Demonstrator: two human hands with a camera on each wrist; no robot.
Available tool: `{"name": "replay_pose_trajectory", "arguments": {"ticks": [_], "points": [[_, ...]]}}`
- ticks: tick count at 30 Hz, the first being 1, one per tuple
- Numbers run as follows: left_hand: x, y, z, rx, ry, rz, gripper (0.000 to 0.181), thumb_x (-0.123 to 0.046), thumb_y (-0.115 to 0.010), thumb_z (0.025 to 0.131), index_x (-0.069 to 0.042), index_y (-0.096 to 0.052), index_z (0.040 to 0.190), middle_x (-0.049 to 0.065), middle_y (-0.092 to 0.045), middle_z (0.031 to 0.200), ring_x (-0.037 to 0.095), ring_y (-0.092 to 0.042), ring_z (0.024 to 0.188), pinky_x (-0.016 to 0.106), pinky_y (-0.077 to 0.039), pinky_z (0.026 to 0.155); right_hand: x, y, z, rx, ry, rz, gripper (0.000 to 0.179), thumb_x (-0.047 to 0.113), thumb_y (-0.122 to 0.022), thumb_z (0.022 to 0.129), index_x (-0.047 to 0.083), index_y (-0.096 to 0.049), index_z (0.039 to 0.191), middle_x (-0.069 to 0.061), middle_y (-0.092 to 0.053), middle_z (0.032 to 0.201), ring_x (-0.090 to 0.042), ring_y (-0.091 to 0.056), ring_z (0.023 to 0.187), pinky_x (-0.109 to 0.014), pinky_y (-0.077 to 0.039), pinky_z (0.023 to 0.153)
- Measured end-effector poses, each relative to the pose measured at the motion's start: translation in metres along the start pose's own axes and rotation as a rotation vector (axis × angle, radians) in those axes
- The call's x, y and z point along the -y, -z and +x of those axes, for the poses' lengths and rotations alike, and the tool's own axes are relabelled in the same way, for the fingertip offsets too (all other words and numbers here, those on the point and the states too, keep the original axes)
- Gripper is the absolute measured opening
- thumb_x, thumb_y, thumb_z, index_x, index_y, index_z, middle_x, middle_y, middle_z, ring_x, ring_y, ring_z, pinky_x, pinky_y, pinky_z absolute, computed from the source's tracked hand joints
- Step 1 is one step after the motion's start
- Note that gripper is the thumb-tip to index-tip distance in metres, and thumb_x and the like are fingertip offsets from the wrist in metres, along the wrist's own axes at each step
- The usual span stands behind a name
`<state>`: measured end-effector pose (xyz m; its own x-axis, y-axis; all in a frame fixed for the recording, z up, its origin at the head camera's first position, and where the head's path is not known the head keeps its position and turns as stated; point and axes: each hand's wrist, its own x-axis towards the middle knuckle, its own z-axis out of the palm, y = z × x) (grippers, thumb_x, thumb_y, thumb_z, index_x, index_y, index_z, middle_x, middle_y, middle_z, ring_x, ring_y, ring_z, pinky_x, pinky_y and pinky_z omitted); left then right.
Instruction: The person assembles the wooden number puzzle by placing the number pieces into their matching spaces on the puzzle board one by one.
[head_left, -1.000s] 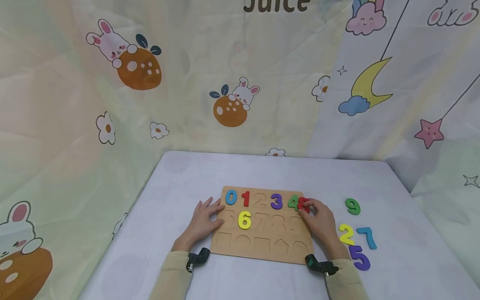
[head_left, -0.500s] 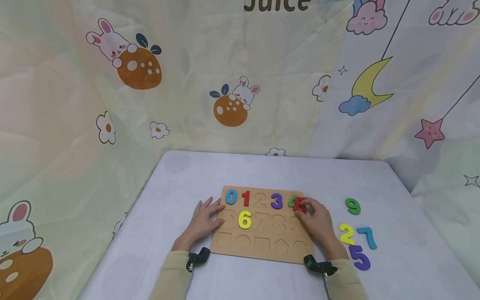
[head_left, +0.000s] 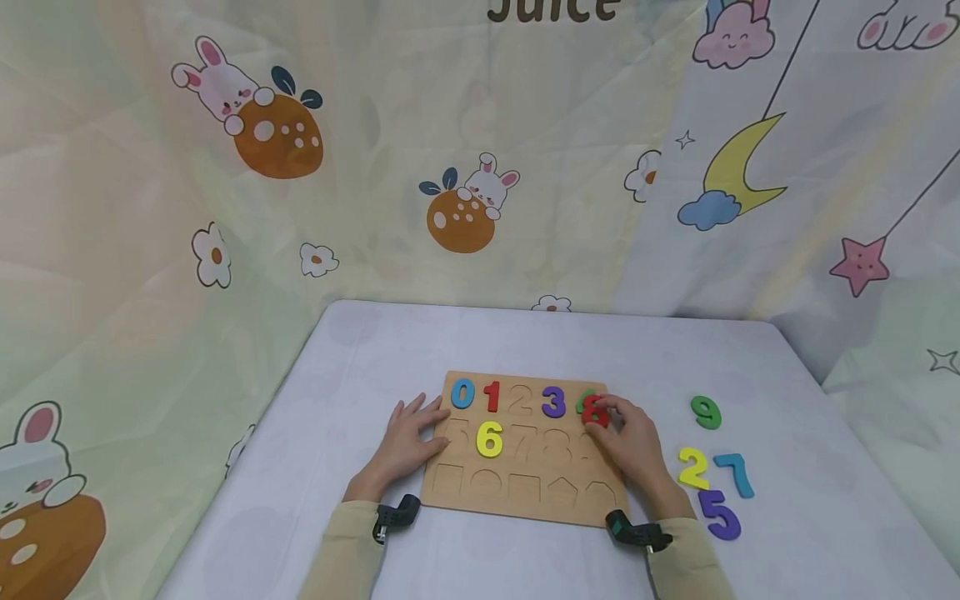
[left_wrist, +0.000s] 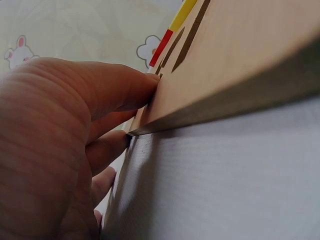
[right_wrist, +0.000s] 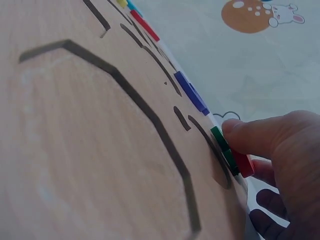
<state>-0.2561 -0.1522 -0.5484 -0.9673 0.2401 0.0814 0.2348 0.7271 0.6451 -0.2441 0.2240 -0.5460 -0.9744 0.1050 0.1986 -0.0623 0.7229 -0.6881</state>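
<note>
My right hand (head_left: 639, 442) pinches a red number 8 (head_left: 595, 412) between thumb and fingers. It is over the green number 4 (head_left: 582, 401) at the right end of the wooden number board's (head_left: 525, 521) top row, hiding most of it. In the right wrist view the red piece (right_wrist: 244, 164) is right beside the green one (right_wrist: 222, 145); whether they touch I cannot tell. My left hand (head_left: 405, 440) rests on the board's left edge, fingers spread, thumb (left_wrist: 135, 87) on its surface. A blue 0 (head_left: 462, 394), red 1 (head_left: 492, 397), purple 3 (head_left: 553, 402) and yellow 6 (head_left: 490, 440) sit on the board.
Right of the board, a green 9 (head_left: 706, 412), yellow 2 (head_left: 693, 468), blue 7 (head_left: 734, 476) and purple 5 (head_left: 719, 515) lie on the white table (head_left: 360, 350). The board's lower row has outlined shapes. A printed cloth (head_left: 375, 125) hangs behind the table.
My right hand has slid slightly left with the red 8, which now covers more of the green 4. The left hand and the board stay where they were.
</note>
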Motion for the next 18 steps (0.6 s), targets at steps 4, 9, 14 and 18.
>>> {"name": "replay_pose_trajectory", "arguments": {"ticks": [4,9,14,18], "points": [[-0.0003,0.0,-0.0001,0.0,0.004,-0.002,0.048,-0.026,-0.074,0.085,-0.015,-0.064,0.13,-0.001,-0.046,0.15,0.024,-0.022,0.148,0.046,0.0,0.123,0.0022,0.0002,-0.0008,-0.003,0.046,0.019,0.041,0.018,-0.08,0.082,0.006,-0.062,0.116,-0.019,-0.06,0.129,-0.041,-0.05,0.126,-0.056,-0.04,0.108],[-0.0002,-0.0004,0.0003,-0.004,-0.001,0.002,0.048,-0.026,-0.074,0.085,-0.015,-0.064,0.13,-0.001,-0.046,0.15,0.025,-0.022,0.148,0.046,0.0,0.123,0.0052,-0.001,-0.002,0.014,0.094,0.032,0.043,0.021,-0.082,0.079,0.006,-0.063,0.114,-0.018,-0.062,0.123,-0.039,-0.051,0.123,-0.058,-0.039,0.107],[0.0001,-0.0007,0.0005,-0.002,-0.002,0.007,0.048,-0.027,-0.074,0.085,-0.015,-0.064,0.13,-0.001,-0.046,0.15,0.024,-0.022,0.148,0.046,0.0,0.123,0.0086,-0.0017,-0.0039,0.045,0.099,0.045,0.045,0.025,-0.082,0.078,0.007,-0.063,0.116,-0.016,-0.062,0.122,-0.038,-0.05,0.123,-0.058,-0.036,0.107],[0.0,-0.0009,0.0006,-0.001,-0.002,0.009,0.048,-0.027,-0.074,0.085,-0.015,-0.064,0.13,-0.001,-0.046,0.15,0.024,-0.022,0.148,0.047,-0.001,0.123,0.0097,-0.0023,-0.0048,0.069,0.086,0.046,0.048,0.028,-0.083,0.078,0.009,-0.063,0.117,-0.014,-0.061,0.124,-0.036,-0.048,0.125,-0.058,-0.037,0.106]]}}
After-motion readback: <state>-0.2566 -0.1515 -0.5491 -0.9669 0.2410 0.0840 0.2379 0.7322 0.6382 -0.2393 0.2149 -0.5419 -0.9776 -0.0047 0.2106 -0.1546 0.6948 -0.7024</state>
